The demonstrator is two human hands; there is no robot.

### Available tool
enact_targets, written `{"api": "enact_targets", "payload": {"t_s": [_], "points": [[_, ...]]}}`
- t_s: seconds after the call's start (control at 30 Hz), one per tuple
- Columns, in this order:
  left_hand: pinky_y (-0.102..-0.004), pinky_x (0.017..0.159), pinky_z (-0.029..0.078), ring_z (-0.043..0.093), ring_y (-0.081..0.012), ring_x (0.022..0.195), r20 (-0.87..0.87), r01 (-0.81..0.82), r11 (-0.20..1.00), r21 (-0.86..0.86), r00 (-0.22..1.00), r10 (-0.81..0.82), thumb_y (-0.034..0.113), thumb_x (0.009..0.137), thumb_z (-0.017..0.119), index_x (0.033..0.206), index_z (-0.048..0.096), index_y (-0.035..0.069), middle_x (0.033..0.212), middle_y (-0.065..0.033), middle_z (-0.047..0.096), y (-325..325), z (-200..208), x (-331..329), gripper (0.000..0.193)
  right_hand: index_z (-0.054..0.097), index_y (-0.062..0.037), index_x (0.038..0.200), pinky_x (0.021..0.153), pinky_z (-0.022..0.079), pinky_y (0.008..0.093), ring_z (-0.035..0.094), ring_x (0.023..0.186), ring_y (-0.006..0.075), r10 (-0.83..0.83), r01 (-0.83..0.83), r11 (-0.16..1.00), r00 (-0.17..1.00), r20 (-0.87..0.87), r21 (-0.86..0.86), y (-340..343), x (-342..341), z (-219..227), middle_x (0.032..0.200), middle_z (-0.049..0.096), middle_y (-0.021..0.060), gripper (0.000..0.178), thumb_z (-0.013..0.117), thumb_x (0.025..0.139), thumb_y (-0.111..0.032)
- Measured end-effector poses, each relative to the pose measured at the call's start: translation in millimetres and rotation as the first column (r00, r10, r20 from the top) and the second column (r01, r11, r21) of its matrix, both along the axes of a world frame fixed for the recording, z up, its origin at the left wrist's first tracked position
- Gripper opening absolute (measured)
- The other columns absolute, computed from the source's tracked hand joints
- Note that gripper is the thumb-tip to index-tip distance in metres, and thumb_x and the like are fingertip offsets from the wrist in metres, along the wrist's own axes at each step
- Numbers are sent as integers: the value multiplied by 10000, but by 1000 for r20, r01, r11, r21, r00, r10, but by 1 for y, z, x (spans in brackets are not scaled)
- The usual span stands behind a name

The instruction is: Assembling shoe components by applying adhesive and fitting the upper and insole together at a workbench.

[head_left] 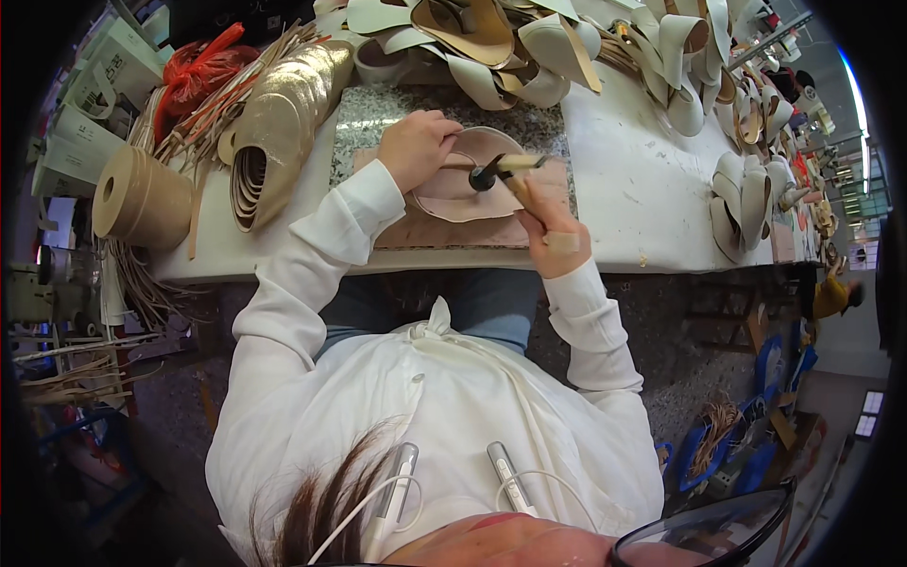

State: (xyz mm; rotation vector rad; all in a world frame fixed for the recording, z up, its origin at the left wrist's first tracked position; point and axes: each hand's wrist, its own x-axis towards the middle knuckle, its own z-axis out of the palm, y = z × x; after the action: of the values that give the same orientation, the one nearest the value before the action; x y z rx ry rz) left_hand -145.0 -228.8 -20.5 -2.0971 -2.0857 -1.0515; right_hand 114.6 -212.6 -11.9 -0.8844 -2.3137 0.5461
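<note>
A hammer (pixel 515 187) with a black head and a light handle is in my right hand (pixel 557 244), whose fingers are wrapped round the handle. Its dark head is over a pale pink, curved leather-like piece (pixel 453 203). My left hand (pixel 416 149) has its fingers curled together at the upper left edge of that piece, gripping it. A thin tan strip (pixel 457 163) crosses the piece near my left fingertips. Beneath lies a pinkish board (pixel 491 232) on a speckled stone slab (pixel 364 118).
Stacked curved tan pieces (pixel 293 113) and a brown roll of strip (pixel 142 200) lie at the left, near a red plastic bag (pixel 203 71). Many cream and tan cut pieces (pixel 472 47) pile up beyond the slab. More cream pieces (pixel 742 203) stand at the right on the white tabletop (pixel 633 189).
</note>
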Motion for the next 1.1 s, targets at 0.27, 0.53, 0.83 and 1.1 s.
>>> {"api": "enact_targets", "payload": {"t_s": [0.27,0.53,0.83,1.1], "points": [[-345,683,500,586,-234,785,-71,-6,971,241,997,24,120,782,668,909,698,104,810,-37,622,-22,3,18,132,522,-176,1295,612,493,427,628,721,354,43,-39,998,992,115,-39,-8,5,9,894,641,114,455,624,854,-125],[-326,677,487,566,-220,798,66,-11,942,337,998,-12,49,761,676,949,709,88,843,-42,639,-39,8,18,195,506,-194,1317,611,496,422,624,724,346,88,-80,995,986,141,-61,-14,-14,15,896,633,97,473,616,860,-145],[-323,698,489,579,-240,828,412,-152,918,367,911,-14,-44,746,688,952,680,46,883,-75,641,-89,1,12,225,477,-187,1318,611,498,425,623,712,321,177,-178,984,933,312,-24,-15,-41,31,853,594,82,474,610,864,-151],[-303,674,494,606,-224,740,476,-396,861,319,853,216,-61,733,695,949,620,37,848,-88,626,-146,-12,4,248,480,-181,1290,611,506,437,620,695,355,288,-297,955,914,285,-12,-26,-79,35,868,597,109,448,610,861,-172]]}}
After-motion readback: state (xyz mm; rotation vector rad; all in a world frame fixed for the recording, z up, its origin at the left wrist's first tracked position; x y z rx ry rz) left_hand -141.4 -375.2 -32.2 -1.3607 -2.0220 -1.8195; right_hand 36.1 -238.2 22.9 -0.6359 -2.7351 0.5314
